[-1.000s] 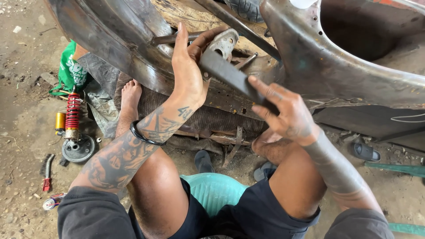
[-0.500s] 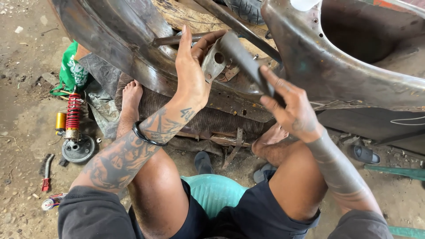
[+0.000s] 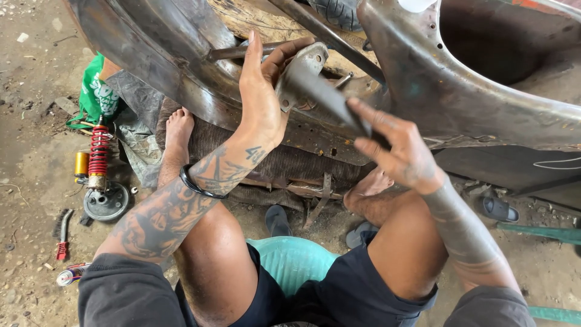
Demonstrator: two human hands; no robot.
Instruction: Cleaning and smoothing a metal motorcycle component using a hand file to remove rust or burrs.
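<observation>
Head view, person seated on a teal plastic stool [image 3: 290, 260], knees apart, facing a bare, rusted scooter frame [image 3: 460, 91]. Left hand [image 3: 261, 103] raised, palm pressed against a grey metal bracket [image 3: 302, 75] at the frame's middle, thumb hooked over its top edge and fingers extended upward; it steadies the bracket rather than closing fully round it. Right hand [image 3: 396, 142] clamped on the lower end of a dark flat metal bar [image 3: 330, 97], which slants up and left until its tip meets the bracket. The hands are apart, joined only through bar and bracket. On the dirt floor to the left: a red-spring shock absorber [image 3: 98, 160], a green plastic bag [image 3: 97, 94], a small wire brush [image 3: 62, 233]. Left bare foot [image 3: 177, 136] rests under the frame.
</observation>
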